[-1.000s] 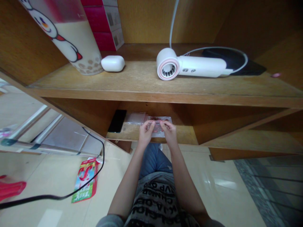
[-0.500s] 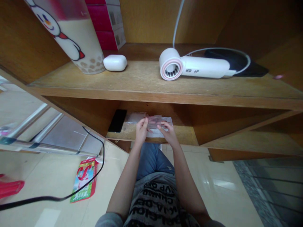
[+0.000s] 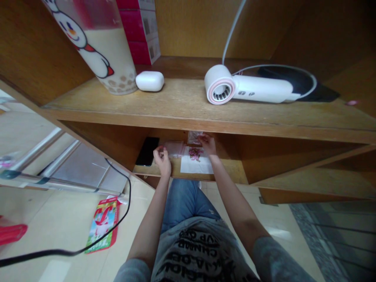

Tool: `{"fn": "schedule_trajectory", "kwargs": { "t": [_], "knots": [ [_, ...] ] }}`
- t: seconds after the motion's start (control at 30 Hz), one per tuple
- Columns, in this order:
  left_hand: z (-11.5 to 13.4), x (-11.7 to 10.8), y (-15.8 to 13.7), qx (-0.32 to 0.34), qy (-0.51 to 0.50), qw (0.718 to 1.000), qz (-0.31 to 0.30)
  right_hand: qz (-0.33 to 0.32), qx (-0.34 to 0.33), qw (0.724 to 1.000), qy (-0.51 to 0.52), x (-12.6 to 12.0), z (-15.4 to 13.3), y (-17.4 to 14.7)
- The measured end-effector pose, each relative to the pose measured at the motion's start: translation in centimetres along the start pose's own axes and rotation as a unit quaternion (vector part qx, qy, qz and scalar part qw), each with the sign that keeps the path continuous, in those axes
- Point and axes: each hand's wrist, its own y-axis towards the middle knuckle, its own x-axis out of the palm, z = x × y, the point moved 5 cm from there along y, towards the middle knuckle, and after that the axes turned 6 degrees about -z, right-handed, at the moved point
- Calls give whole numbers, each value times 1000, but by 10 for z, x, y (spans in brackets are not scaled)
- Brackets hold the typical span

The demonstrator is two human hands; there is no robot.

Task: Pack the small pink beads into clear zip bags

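Note:
On the lower shelf, my right hand point(image 3: 209, 144) is closed at the edge of a small clear plastic bag point(image 3: 194, 137) near the back wall. A sheet of white paper point(image 3: 188, 166) lies in front of it, bearing a small pile of tiny pink and gold pieces point(image 3: 195, 153). My left hand point(image 3: 162, 158) is curled, thumb and fingers drawn together, beside more clear plastic bags point(image 3: 175, 149); what its fingers hold, if anything, is too small to make out. A black phone point(image 3: 147, 151) lies just left of that hand.
The upper shelf point(image 3: 182, 102) overhangs the hands. On it stand a bubble tea cup point(image 3: 117, 58), a white earbud case point(image 3: 149, 81), pink boxes point(image 3: 133, 31) and a white handheld fan point(image 3: 258, 88) with a cable. A black cord point(image 3: 117, 221) hangs at left.
Both hands were together over the paper with a clear bag between them. They have parted, the left going left, the right toward the back with a bag. The pink pile is now uncovered.

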Motion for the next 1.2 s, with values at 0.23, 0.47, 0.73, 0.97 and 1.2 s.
{"fn": "schedule_trajectory", "kwargs": {
  "t": [0.23, 0.47, 0.73, 0.97, 1.2],
  "knots": [
    [-3, 2, 1, 4, -17, 1000, -10, -27, 35, 956, -292, 9, 3, 11],
    [4, 5, 4, 10, -22, 999, -39, 47, 14, 948, -314, -42, 6, -1],
    [42, 36, 41, 174, 311, 849, -390, 122, -22, 965, -230, -99, 28, -32],
    [33, 51, 59, 152, 444, 719, -513, 107, -19, 975, -193, -96, 34, -32],
    [28, 58, 64, 140, 521, 645, -541, 105, -1, 970, -221, -97, 34, -33]
  ]
}}
